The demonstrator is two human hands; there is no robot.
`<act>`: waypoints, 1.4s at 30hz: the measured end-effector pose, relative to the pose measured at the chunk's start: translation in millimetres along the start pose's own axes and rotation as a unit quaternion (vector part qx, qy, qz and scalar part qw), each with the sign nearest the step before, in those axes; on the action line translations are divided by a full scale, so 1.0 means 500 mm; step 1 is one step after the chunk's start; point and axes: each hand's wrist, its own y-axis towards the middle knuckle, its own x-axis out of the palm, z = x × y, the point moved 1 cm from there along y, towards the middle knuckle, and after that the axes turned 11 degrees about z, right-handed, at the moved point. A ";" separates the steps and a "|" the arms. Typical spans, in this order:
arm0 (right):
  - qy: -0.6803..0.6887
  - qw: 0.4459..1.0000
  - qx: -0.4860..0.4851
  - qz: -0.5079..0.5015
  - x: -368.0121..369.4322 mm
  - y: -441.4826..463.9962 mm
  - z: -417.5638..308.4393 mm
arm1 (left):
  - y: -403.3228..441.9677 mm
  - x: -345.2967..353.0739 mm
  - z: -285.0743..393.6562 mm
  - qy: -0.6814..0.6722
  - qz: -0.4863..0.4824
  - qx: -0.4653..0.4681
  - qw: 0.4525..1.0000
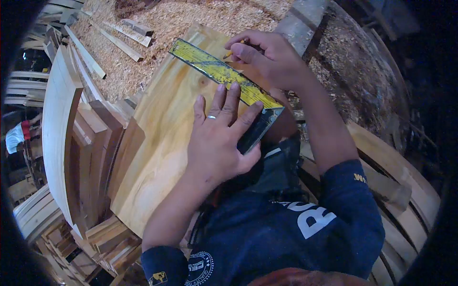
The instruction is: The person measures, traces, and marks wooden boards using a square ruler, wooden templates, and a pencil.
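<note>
Already the square point(202, 61) lies across the board point(160, 148), left grip point(217, 131) spread over both; right grip point(267, 57) pinches a pencil point(228, 54) at twelve o'clock, any line indiscernible.

The board point(162, 128) is smooth, faintly glossy wood. The yellow ruler point(222, 71) looks scuffed; rough wood shavings point(205, 12) lie toward twelve o'clock.
</note>
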 end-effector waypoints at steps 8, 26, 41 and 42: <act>-0.030 0.997 -0.061 0.036 0.019 0.005 0.005 | 0.002 0.000 -0.002 -0.008 0.001 -0.002 1.000; -0.227 0.964 -0.137 -0.033 -0.012 -0.025 -0.058 | -0.001 -0.001 -0.007 -0.019 -0.006 -0.017 1.000; -0.170 0.963 -0.208 -0.029 0.115 0.179 0.004 | -0.001 -0.009 -0.003 -0.027 0.007 -0.007 1.000; -0.143 0.976 -0.158 -0.037 0.105 0.151 -0.009 | -0.001 -0.010 -0.003 -0.026 -0.002 -0.012 1.000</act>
